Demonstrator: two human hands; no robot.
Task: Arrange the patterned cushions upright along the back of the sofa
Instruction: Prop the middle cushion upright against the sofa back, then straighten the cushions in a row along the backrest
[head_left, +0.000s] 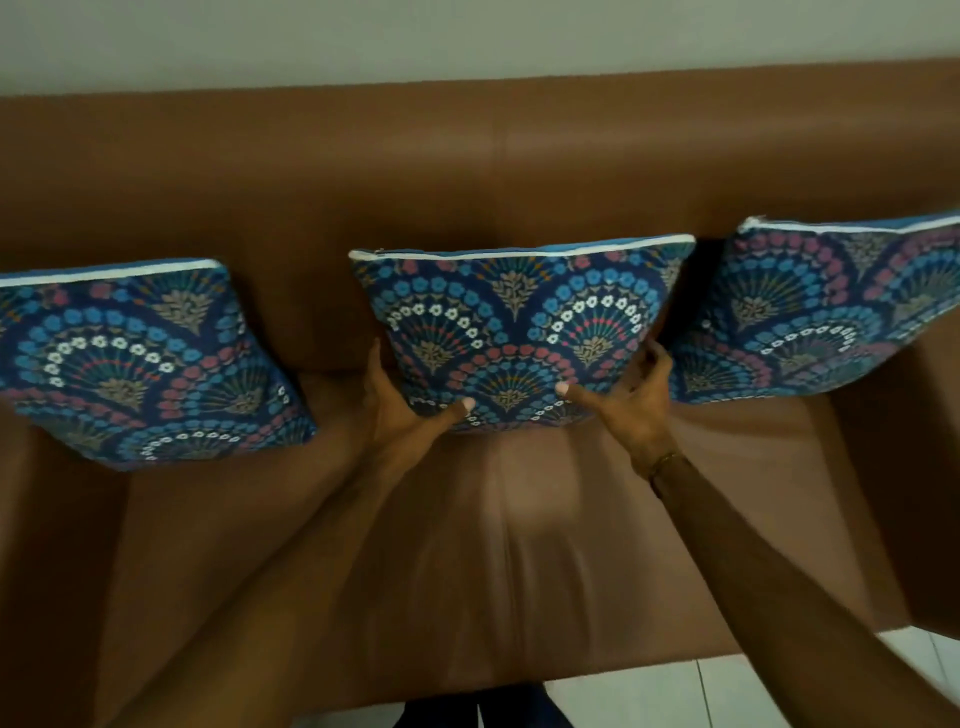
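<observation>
Three blue patterned cushions stand upright against the back of a brown sofa (467, 171). The middle cushion (519, 322) is gripped at its two lower corners: my left hand (405, 405) holds the lower left corner with the thumb on the front, and my right hand (634, 395) holds the lower right corner the same way. The left cushion (135, 364) leans against the backrest near the left armrest. The right cushion (831, 312) leans near the right armrest, its right edge cut off by the frame.
The brown seat (519, 545) stretches in front of the cushions. A pale wall (467, 36) rises behind the sofa. White floor tiles (779, 680) show at the lower right. Armrests close off both ends of the seat.
</observation>
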